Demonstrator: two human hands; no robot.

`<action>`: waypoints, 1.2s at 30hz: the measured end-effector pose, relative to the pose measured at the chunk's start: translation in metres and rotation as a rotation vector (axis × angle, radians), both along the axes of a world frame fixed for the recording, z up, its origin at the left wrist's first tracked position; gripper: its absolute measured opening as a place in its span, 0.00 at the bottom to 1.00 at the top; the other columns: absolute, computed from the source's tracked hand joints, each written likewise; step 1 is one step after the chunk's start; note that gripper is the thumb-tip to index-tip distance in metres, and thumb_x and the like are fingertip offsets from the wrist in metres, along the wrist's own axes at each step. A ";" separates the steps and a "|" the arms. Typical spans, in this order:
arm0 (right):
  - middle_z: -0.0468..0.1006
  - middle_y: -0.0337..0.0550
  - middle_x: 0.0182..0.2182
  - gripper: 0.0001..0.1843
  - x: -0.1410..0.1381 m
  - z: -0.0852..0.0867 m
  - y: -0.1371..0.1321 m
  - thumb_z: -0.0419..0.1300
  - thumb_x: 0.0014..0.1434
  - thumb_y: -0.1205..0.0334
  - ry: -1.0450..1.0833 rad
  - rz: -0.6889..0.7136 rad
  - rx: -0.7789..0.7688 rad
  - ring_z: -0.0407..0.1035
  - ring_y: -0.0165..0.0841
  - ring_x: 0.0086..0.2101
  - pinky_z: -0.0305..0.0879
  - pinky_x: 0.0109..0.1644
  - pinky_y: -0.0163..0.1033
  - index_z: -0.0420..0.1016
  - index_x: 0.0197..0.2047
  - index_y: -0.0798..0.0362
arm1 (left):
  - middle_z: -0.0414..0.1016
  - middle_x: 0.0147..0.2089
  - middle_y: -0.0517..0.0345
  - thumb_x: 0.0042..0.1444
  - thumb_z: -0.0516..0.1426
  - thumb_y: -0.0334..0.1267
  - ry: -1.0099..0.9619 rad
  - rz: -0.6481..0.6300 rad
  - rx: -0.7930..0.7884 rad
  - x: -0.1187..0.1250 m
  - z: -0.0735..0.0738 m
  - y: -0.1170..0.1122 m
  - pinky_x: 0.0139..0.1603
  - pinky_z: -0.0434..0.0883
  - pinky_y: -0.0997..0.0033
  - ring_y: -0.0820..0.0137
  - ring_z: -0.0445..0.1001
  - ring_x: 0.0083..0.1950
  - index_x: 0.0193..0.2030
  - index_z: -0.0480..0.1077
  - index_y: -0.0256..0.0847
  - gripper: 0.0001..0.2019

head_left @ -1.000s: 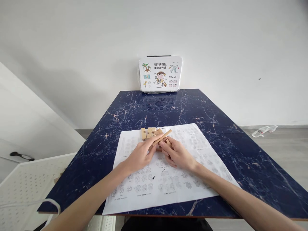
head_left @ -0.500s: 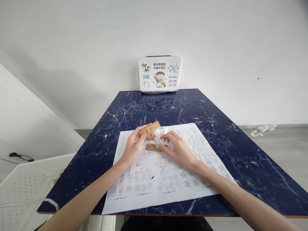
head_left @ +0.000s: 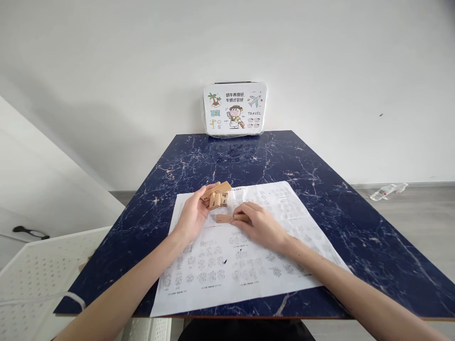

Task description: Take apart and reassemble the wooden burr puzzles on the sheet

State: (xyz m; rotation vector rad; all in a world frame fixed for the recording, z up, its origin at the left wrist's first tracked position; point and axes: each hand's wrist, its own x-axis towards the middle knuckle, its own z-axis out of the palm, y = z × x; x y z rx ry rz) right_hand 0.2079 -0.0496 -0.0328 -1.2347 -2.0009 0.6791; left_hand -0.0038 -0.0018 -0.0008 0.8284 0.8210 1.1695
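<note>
My left hand [head_left: 192, 217] is closed around a small cluster of joined wooden puzzle pieces [head_left: 217, 193], held just above the paper. My right hand [head_left: 259, 223] rests low on the sheet with its fingers curled onto a single wooden bar [head_left: 224, 218] that lies flat on the paper. Both hands work over a white printed instruction sheet [head_left: 245, 265] covered in small diagrams, spread on a dark blue marble-patterned table [head_left: 320, 189].
A white case with cartoon travel pictures [head_left: 234, 109] leans against the wall at the table's far edge. A white perforated basket [head_left: 39, 265] stands to the left below the table. A clear plastic bottle [head_left: 387, 191] lies on the floor at the right.
The loose wooden pieces that lay on the paper are now gathered in my left hand and lifted. My right hand let go of the long bar and dropped onto a single bar on the sheet.
</note>
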 end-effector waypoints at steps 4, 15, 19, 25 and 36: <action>0.79 0.44 0.37 0.08 0.004 -0.001 0.004 0.58 0.71 0.56 0.156 -0.063 -0.057 0.71 0.37 0.35 0.66 0.41 0.44 0.69 0.40 0.49 | 0.77 0.35 0.59 0.59 0.69 0.45 0.011 -0.025 0.004 -0.003 -0.002 0.000 0.32 0.67 0.74 0.74 0.71 0.32 0.40 0.79 0.40 0.11; 0.71 0.39 0.36 0.15 0.010 0.018 0.002 0.59 0.73 0.46 0.975 0.283 -0.535 0.61 0.28 0.28 0.54 0.33 0.39 0.71 0.47 0.50 | 0.73 0.40 0.58 0.60 0.69 0.47 0.143 -0.161 0.133 -0.005 -0.004 -0.004 0.35 0.67 0.75 0.73 0.69 0.36 0.42 0.78 0.41 0.12; 0.72 0.37 0.34 0.13 0.007 0.017 -0.001 0.57 0.75 0.48 0.952 0.353 -0.522 0.60 0.28 0.26 0.53 0.33 0.40 0.68 0.54 0.48 | 0.75 0.43 0.55 0.62 0.67 0.47 0.162 -0.225 0.151 -0.005 -0.004 -0.006 0.40 0.70 0.74 0.71 0.71 0.40 0.45 0.79 0.42 0.12; 0.73 0.36 0.34 0.15 0.007 0.018 -0.003 0.58 0.75 0.47 0.907 0.357 -0.508 0.60 0.27 0.25 0.52 0.32 0.40 0.65 0.55 0.47 | 0.73 0.36 0.57 0.59 0.69 0.47 0.123 -0.302 0.106 -0.003 -0.001 -0.008 0.34 0.67 0.73 0.72 0.70 0.34 0.44 0.79 0.41 0.14; 0.75 0.39 0.35 0.18 0.001 0.025 -0.008 0.56 0.74 0.43 0.775 0.392 -0.506 0.63 0.26 0.23 0.55 0.28 0.39 0.66 0.49 0.50 | 0.78 0.41 0.52 0.59 0.67 0.41 0.036 -0.355 0.057 -0.003 0.005 -0.011 0.39 0.69 0.67 0.67 0.72 0.37 0.44 0.81 0.42 0.09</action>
